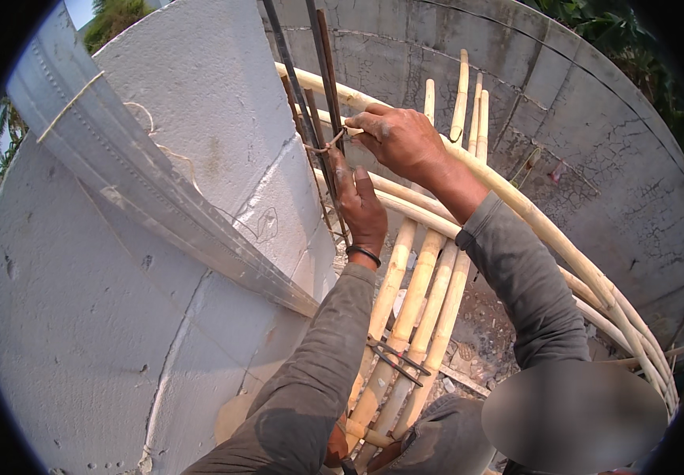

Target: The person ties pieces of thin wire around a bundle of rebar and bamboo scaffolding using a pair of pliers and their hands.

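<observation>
- A grey metal channel (144, 186), tied round with thin string (73, 103), is seen lying slantwise across a pale block wall (120, 317) at the left.
- Just right of the wall's edge, upright rusty steel bars (322, 87) are seen, with a loop of tie wire (328, 145) wound round them at the crossing with a bamboo pole.
- The left hand (360, 207) is held against the bars just below the wire; its grip is partly closed about a bar (how firmly cannot be told).
- The right hand (400, 138) is placed at the same knot, its grip pinched on the wire's end.
- A scaffold of bamboo poles (417, 297) is spread beneath both arms, with a concrete wall (564, 119) curving behind.
- Risk, as judged: the wire could be snapped by over-twisting, or the skin pricked by its free end; if the loop is left slack, the bars could slip against the bamboo, and footing on round poles could be lost.
</observation>
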A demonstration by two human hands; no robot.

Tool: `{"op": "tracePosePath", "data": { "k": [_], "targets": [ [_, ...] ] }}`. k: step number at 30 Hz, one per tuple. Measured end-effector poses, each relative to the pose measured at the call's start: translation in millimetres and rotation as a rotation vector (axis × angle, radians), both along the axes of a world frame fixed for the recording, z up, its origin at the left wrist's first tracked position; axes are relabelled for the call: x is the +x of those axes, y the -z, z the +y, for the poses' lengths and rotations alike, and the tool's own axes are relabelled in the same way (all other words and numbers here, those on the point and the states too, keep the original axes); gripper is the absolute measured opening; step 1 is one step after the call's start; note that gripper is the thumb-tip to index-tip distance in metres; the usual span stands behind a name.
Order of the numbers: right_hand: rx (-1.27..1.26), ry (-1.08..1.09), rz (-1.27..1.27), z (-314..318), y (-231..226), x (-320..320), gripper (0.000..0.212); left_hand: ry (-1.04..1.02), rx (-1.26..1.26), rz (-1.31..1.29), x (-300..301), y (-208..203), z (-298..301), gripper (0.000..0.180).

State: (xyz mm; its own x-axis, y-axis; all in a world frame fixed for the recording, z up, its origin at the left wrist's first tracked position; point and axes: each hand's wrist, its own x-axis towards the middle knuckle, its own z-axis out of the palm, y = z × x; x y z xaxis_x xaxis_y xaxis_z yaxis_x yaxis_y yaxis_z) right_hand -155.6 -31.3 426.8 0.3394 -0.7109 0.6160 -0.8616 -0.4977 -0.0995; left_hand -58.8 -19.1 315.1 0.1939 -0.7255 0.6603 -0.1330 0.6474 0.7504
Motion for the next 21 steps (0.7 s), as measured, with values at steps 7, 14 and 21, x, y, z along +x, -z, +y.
{"op": "tracePosePath", "data": {
  "k": [7,14,21],
  "targets": [
    [0.016,-0.063,-0.05,-10,-4,-6,0.016,-0.084,-0.013,0.109,-9,-23,-10,0.05],
    [0.144,-0.088,-0.136,-13,-6,-6,0.018,-0.288,-0.008,0.255,-23,-25,-23,0.043],
    [0.412,-0.112,-0.487,-8,-8,-21,0.019,-0.424,0.03,0.308,-30,-26,-31,0.038]
  ]
}}
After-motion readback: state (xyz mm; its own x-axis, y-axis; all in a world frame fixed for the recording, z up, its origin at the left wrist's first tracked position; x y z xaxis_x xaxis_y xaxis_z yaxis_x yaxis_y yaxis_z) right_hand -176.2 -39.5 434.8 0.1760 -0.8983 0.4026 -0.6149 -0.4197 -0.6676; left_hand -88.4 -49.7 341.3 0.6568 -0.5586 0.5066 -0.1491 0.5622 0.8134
